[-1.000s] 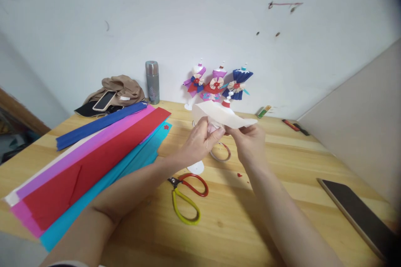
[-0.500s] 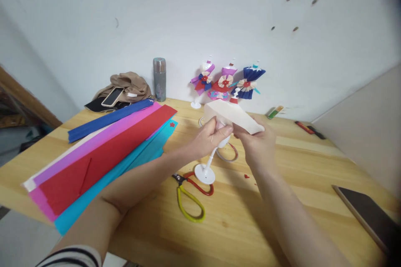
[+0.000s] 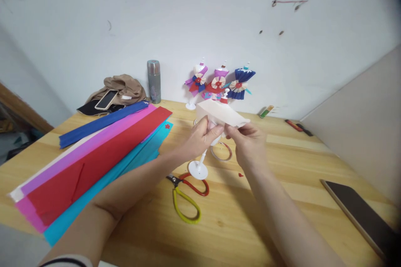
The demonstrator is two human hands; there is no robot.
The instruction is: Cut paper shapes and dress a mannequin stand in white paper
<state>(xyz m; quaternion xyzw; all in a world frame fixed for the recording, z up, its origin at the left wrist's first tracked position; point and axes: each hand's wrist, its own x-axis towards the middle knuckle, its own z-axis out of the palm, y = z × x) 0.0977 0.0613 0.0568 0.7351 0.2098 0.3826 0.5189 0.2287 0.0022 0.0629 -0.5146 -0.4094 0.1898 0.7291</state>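
My left hand [image 3: 199, 138] and my right hand [image 3: 247, 146] are raised above the wooden table [image 3: 282, 200], both closed on a strip of cream paper [image 3: 221, 114]. The paper is wrapped around the top of a small white mannequin stand [image 3: 199, 169], whose round base hangs just above the table. A red top piece of the stand shows above the paper. Red and yellow scissors [image 3: 187, 194] lie on the table below my hands. A roll of tape [image 3: 221, 152] lies just behind the stand.
Long sheets of blue, pink, red and turquoise paper [image 3: 90, 162] lie at the left. Three dressed mannequin figures [image 3: 219, 83] stand at the back by a grey flask [image 3: 153, 76]. A brown cloth with a phone [image 3: 106, 99] lies at back left. A dark tablet [image 3: 360, 215] lies at right.
The camera view has swung slightly. My hands have kept hold of the cream paper and turned it a little on the stand; the stand's base shows now below my left hand.
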